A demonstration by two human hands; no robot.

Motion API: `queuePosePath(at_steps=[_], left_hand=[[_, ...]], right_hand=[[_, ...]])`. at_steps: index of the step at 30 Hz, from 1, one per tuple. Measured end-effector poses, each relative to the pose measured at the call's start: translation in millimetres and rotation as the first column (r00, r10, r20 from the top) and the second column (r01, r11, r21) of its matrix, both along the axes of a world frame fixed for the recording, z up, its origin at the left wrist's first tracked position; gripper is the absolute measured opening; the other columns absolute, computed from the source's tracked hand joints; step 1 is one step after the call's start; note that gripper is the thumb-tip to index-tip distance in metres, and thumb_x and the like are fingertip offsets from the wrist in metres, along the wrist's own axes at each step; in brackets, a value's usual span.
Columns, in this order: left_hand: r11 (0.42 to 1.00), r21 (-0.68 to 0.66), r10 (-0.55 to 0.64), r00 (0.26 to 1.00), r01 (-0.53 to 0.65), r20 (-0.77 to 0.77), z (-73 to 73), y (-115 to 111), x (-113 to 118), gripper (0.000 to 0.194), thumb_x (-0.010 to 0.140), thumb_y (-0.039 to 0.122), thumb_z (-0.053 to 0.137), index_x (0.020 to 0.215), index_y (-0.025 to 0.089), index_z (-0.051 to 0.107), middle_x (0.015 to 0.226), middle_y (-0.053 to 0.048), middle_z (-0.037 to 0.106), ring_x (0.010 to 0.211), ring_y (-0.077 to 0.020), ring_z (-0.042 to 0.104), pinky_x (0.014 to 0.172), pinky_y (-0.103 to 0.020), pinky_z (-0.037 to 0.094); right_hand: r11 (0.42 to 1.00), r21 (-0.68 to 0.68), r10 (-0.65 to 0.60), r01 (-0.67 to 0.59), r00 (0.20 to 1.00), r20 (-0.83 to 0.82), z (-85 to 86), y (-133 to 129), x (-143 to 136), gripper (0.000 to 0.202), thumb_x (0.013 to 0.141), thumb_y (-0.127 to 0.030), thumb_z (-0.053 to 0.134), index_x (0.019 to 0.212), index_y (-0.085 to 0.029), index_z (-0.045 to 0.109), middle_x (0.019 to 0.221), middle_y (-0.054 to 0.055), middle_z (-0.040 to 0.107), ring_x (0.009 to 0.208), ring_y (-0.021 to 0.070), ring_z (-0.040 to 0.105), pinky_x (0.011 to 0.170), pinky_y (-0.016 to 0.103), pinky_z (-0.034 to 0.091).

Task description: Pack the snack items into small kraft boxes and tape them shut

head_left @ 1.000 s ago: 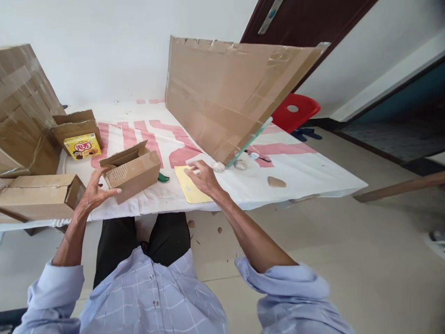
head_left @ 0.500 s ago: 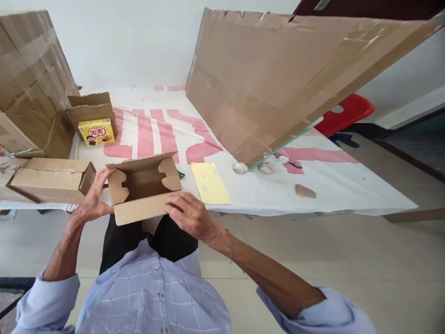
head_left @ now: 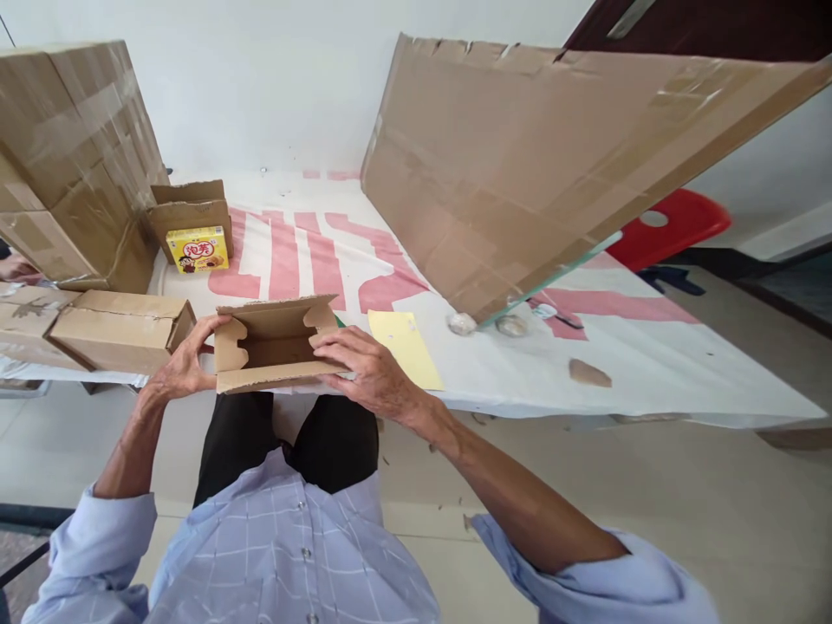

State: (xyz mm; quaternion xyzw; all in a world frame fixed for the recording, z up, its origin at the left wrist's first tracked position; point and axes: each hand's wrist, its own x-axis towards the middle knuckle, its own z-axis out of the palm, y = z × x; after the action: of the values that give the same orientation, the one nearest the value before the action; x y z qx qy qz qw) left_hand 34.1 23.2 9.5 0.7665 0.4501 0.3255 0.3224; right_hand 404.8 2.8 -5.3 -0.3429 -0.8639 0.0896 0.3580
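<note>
An open cardboard box is held at the table's front edge, its opening facing up toward me. My left hand grips its left end, thumb low and fingers at the top corner. At the right end, my right hand has its fingers over the side flap and its thumb near the front wall. Notched flaps stand at both ends of the box, and its inside looks bare. Just right of the box lies a yellow sheet of paper, with a bit of something green partly hidden behind my right hand.
Taped cardboard boxes stand on the left, below a tall stack. A yellow snack box leans in a small open carton. A large cardboard panel stands behind. Another person's hand shows at far left.
The box's front wall has tipped up, and my right hand has moved its fingers onto the right flap. The view has shifted slightly. A person's hand has appeared at far left.
</note>
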Motion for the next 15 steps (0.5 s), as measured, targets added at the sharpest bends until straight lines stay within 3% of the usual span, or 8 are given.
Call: queuePosePath(at_steps=[2, 4, 8, 12, 15], left_hand=[[0.999, -0.045, -0.01, 1.0, 0.009, -0.017, 0.5, -2.3, -2.3, 0.092, 0.068, 0.039, 0.092, 0.154, 0.026, 0.06, 0.162, -0.014, 0.057, 0.144, -0.0407, 0.061, 0.107, -0.045, 0.062], [0.996, -0.087, -0.015, 1.0, 0.013, -0.015, -1.2, -4.4, -4.4, 0.095, 0.069, 0.036, 0.089, 0.157, 0.027, 0.056, 0.166, -0.013, 0.053, 0.147, -0.0402, 0.058, 0.111, -0.046, 0.06], [0.992, -0.126, -0.03, 0.999, 0.034, 0.032, -8.4, -6.2, -7.2, 0.098, 0.07, 0.036, 0.087, 0.161, 0.027, 0.052, 0.17, -0.014, 0.049, 0.151, -0.0418, 0.055, 0.117, -0.051, 0.055], [0.991, -0.126, -0.045, 0.996, 0.054, 0.072, -15.2, -6.1, -7.1, 0.097, 0.07, 0.04, 0.091, 0.159, 0.03, 0.055, 0.172, -0.013, 0.048, 0.158, -0.0447, 0.048, 0.12, -0.053, 0.053], [0.99, -0.137, 0.008, 0.99, 0.011, 0.139, -22.2, -5.7, -1.9, 0.101, 0.071, 0.044, 0.094, 0.163, 0.032, 0.051, 0.176, -0.014, 0.044, 0.162, -0.0453, 0.045, 0.121, -0.055, 0.053]], right_hand=[[0.991, -0.086, -0.108, 0.101, 0.99, -0.088, -4.0, 5.1, 6.9, 0.048, 0.096, -0.035, 0.081, 0.143, -0.028, 0.071, 0.143, 0.014, 0.07, 0.133, 0.0344, 0.067, 0.114, 0.055, 0.058], [0.957, -0.248, -0.188, 0.148, 0.971, -0.147, -11.8, 9.3, 12.7, 0.081, 0.091, -0.044, 0.087, 0.163, -0.032, 0.054, 0.161, 0.015, 0.059, 0.139, 0.0361, 0.065, 0.116, 0.057, 0.058], [0.819, -0.571, -0.173, 0.063, 0.975, -0.141, -31.3, 17.5, 17.6, 0.131, 0.077, -0.057, 0.096, 0.181, -0.032, 0.02, 0.18, 0.019, 0.038, 0.153, 0.0417, 0.055, 0.12, 0.06, 0.054], [0.742, -0.671, -0.152, -0.003, 0.973, -0.173, -44.2, 19.6, 15.0, 0.14, 0.073, -0.061, 0.096, 0.183, -0.031, 0.015, 0.183, 0.017, 0.035, 0.168, 0.0411, 0.036, 0.132, 0.059, 0.041], [0.746, -0.666, -0.184, -0.02, 0.954, -0.234, -51.4, 20.7, 10.3, 0.136, 0.074, -0.058, 0.097, 0.182, -0.032, 0.018, 0.178, 0.016, 0.044, 0.167, 0.0397, 0.039, 0.135, 0.059, 0.036]])
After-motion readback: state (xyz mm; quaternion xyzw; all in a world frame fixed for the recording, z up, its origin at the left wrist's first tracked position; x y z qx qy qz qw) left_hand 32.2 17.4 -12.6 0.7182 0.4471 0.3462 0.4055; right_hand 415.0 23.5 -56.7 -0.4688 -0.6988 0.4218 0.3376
